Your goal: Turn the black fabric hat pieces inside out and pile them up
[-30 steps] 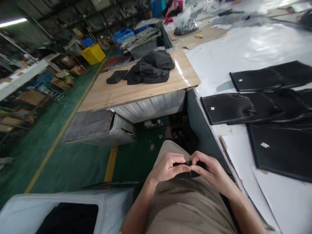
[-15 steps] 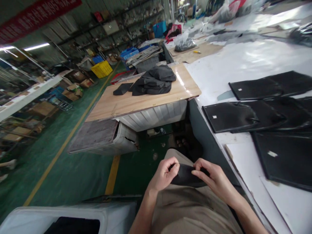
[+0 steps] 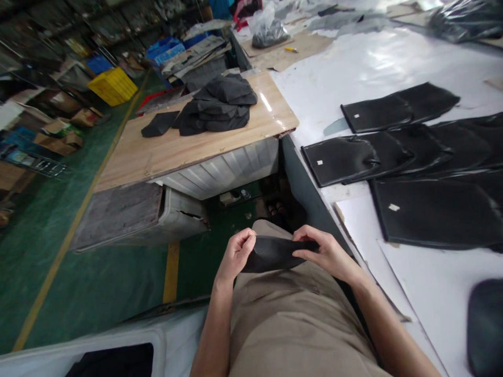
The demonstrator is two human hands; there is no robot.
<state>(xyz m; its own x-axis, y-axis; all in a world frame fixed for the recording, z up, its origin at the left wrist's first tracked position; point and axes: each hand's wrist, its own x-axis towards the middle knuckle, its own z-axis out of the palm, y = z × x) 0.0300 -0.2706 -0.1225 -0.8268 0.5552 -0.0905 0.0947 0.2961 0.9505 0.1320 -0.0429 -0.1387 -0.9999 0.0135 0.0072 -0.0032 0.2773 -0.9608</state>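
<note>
A piece of black fabric (image 3: 271, 253) is stretched between my two hands, just in front of my lap. My left hand (image 3: 237, 252) pinches its upper left edge between thumb and fingers. At the other end, my right hand (image 3: 324, 250) grips it, with thumb below and fingers above. To the right, black flat sleeve-like pieces (image 3: 428, 209) with small white tags lie overlapping on the white table (image 3: 353, 78). A heap of dark fabric (image 3: 220, 104) rests on a wooden board (image 3: 133, 149) ahead.
Under the board stands a white plastic bin (image 3: 231, 167). Another white bin (image 3: 157, 324) with dark material inside is at lower left. A yellow crate (image 3: 113, 85) sits on the green floor. A plastic bag (image 3: 267, 31) and a yellow cutter (image 3: 291, 50) lie farther back on the table.
My view has tilted down and turned right, so the surroundings shift up and left. My hands have spread slightly apart, and more of the black fabric shows between them.
</note>
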